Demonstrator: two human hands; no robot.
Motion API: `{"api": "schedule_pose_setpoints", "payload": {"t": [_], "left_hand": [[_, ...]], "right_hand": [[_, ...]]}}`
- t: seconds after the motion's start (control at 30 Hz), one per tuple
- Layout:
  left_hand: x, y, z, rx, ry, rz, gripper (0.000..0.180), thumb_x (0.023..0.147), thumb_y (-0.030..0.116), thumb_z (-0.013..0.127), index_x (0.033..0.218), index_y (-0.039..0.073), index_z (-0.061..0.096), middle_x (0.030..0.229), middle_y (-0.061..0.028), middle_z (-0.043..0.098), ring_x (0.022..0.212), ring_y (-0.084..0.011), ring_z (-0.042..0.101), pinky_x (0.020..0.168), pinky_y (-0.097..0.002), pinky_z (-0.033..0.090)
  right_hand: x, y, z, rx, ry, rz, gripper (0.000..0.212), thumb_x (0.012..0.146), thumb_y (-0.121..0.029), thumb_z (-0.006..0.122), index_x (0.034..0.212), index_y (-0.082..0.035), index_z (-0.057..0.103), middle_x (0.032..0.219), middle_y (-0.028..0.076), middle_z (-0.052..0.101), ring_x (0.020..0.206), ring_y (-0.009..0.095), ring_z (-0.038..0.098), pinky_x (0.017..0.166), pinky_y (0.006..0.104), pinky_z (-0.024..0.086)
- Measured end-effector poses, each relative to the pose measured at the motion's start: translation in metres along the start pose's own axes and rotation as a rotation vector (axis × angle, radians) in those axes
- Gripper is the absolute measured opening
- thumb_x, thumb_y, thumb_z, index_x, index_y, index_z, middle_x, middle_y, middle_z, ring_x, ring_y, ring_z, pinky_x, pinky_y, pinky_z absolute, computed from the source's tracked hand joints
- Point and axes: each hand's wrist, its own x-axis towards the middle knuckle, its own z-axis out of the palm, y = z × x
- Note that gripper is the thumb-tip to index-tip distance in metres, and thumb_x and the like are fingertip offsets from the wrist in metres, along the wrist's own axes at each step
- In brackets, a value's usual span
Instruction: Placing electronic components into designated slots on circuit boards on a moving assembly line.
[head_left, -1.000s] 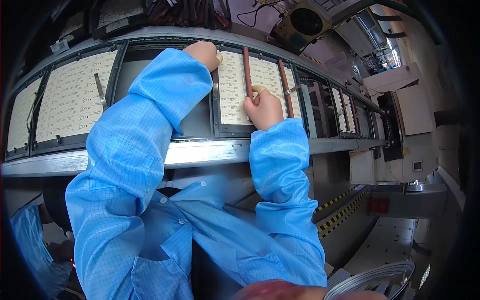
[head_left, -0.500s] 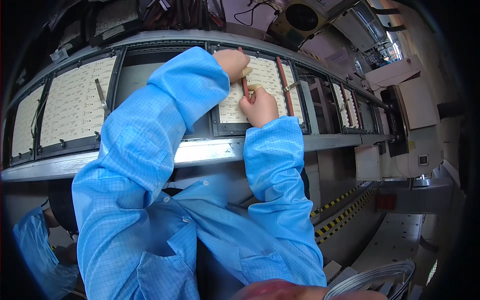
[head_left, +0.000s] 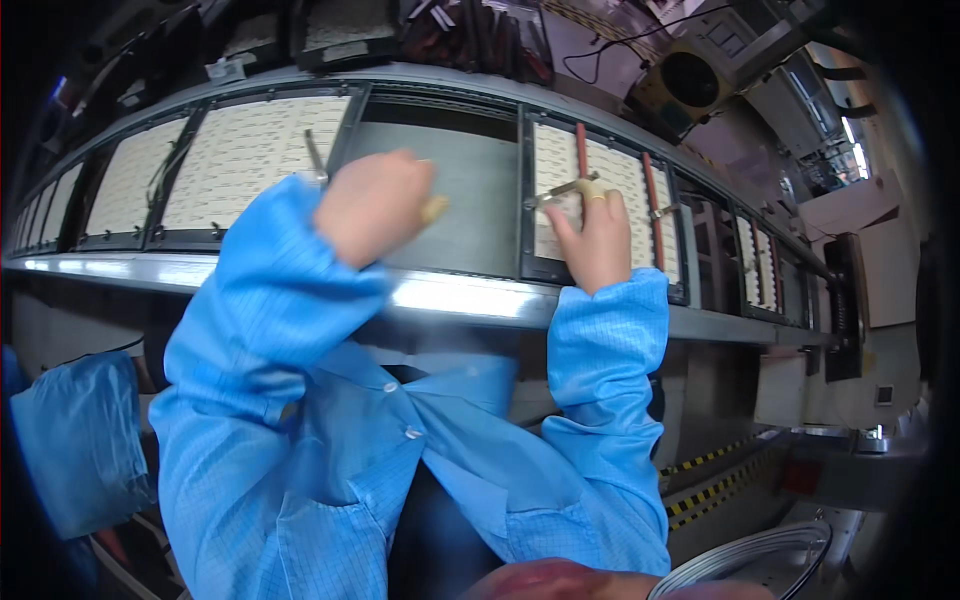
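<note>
Head view: the right hand [head_left: 600, 240] is over a white panel [head_left: 550, 245] set in a black frame [head_left: 527, 240]. Its fingertips are at a slim metal clip [head_left: 560, 191], which lies aslant across the panel and meets the left red bar [head_left: 582, 150] near the index finger. The thumb is spread away from the fingers, with a gap between, its tip just below the clip; how firmly the fingers press cannot be told. Pale finger cots [head_left: 594, 188] cover fingertips of this hand.

A right red bar [head_left: 657, 235] runs along the same panel, beyond the hand, with a second clip [head_left: 662, 211] across it.

The left hand [head_left: 375, 205] is blurred, well apart from the right one, in front of a bare grey plate [head_left: 470, 215]. Its fingers look bent, but whether they pinch anything cannot be told. Near its wrist, a third clip [head_left: 314, 152] lies at the right edge of a left panel [head_left: 255, 165], also white.

A silver rail [head_left: 450, 297] runs along the near side of the frames. Beyond the far side are black trays [head_left: 345, 40] and a pile of dark bars [head_left: 490, 40].
</note>
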Motion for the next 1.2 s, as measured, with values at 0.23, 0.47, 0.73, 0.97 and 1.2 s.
{"api": "schedule_pose_setpoints", "payload": {"t": [0.23, 0.47, 0.73, 0.97, 1.2], "left_hand": [[-0.066, -0.065, 0.016, 0.134, 0.256, -0.216, 0.024, 0.074, 0.022, 0.064, 0.075, 0.0, 0.058, 0.077, -0.0164, 0.054, 0.074, -0.0333, 0.054, 0.065, -0.0418, 0.045], [-0.063, -0.07, 0.025, 0.111, 0.317, -0.142, 0.028, 0.081, 0.023, 0.06, 0.073, -0.003, 0.054, 0.076, -0.0198, 0.051, 0.074, -0.0382, 0.048, 0.065, -0.0442, 0.039], [-0.056, -0.049, 0.028, -0.011, 0.223, 0.007, 0.029, 0.08, 0.02, 0.06, 0.071, -0.006, 0.054, 0.078, -0.0194, 0.052, 0.075, -0.0368, 0.049, 0.066, -0.0429, 0.04], [-0.056, -0.035, 0.02, -0.131, 0.218, 0.162, 0.031, 0.075, 0.023, 0.064, 0.081, -0.007, 0.058, 0.085, -0.0214, 0.054, 0.08, -0.0364, 0.05, 0.071, -0.0416, 0.042], [-0.084, -0.09, -0.007, -0.231, 0.412, 0.493, 0.027, 0.073, 0.01, 0.061, 0.098, -0.002, 0.057, 0.098, -0.0183, 0.054, 0.092, -0.0334, 0.051, 0.081, -0.0397, 0.041]], "right_hand": [[-0.006, -0.038, 0.016, -0.241, -0.244, 0.03, 0.049, 0.066, -0.021, 0.072, 0.109, -0.004, 0.055, 0.103, 0.016, 0.043, 0.1, 0.031, 0.043, 0.082, 0.0422, 0.038], [-0.003, -0.028, 0.04, -0.24, -0.203, 0.133, 0.033, 0.066, -0.013, 0.064, 0.099, -0.007, 0.062, 0.099, 0.014, 0.047, 0.101, 0.03, 0.042, 0.078, 0.0443, 0.037], [-0.021, -0.009, 0.018, -0.319, -0.107, 0.243, 0.052, 0.068, -0.016, 0.067, 0.116, -0.01, 0.05, 0.099, 0.011, 0.045, 0.099, 0.026, 0.043, 0.081, 0.0438, 0.033], [-0.022, -0.038, 0.011, -0.367, -0.028, 0.404, 0.06, 0.069, -0.019, 0.07, 0.121, -0.008, 0.045, 0.102, 0.012, 0.045, 0.103, 0.028, 0.042, 0.084, 0.041, 0.032], [-0.018, -0.051, 0.017, -0.411, 0.082, 0.596, 0.062, 0.066, -0.016, 0.072, 0.122, -0.01, 0.045, 0.103, 0.012, 0.045, 0.103, 0.028, 0.042, 0.083, 0.0394, 0.033]]}}
